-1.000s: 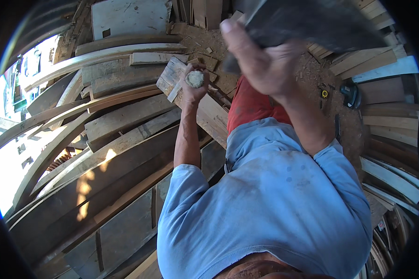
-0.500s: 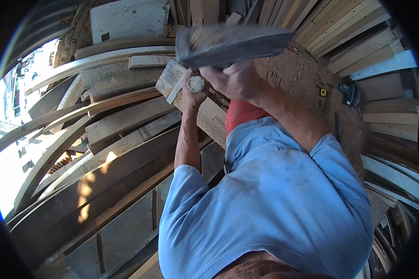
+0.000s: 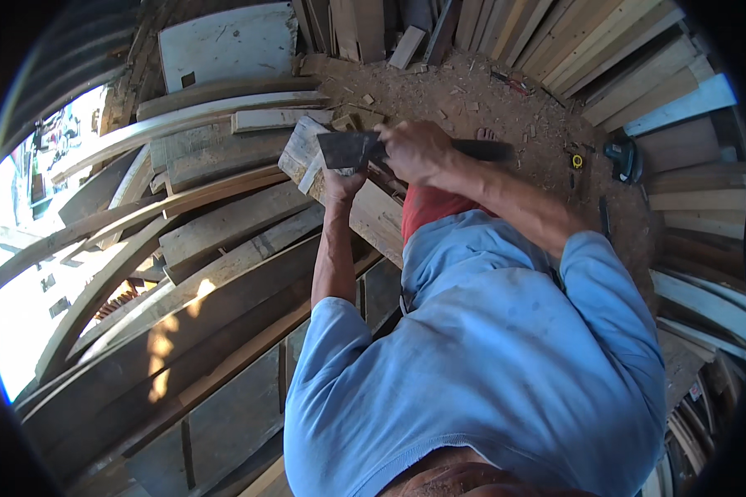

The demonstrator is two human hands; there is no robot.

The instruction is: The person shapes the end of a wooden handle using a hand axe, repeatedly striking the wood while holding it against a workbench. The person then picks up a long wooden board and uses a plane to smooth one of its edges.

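My right hand (image 3: 420,152) is closed round a dark hatchet-like tool, its broad flat head (image 3: 346,150) to the left and its dark handle (image 3: 485,150) sticking out to the right. That head is over my left hand (image 3: 343,184), which is closed round an upright round piece with a pale end. The head now hides most of the piece, so I cannot make out its full shape or whether the two touch. Under my left hand is a thick wooden plank (image 3: 373,217), slanting from upper left to lower right, with a pale strip (image 3: 311,176) across it.
Stacked boards and curved beams (image 3: 240,236) crowd the left side. More planks (image 3: 609,58) lean at the upper right. On the chip-strewn dirt floor (image 3: 539,149) are a yellow tape measure (image 3: 577,162) and a dark green power tool (image 3: 623,161). A whitish panel (image 3: 228,48) stands behind.
My right hand has brought the hatchet-like tool down from above, its head now over my left hand. The round pale end has become mostly hidden. My left hand has stayed nearly in place.
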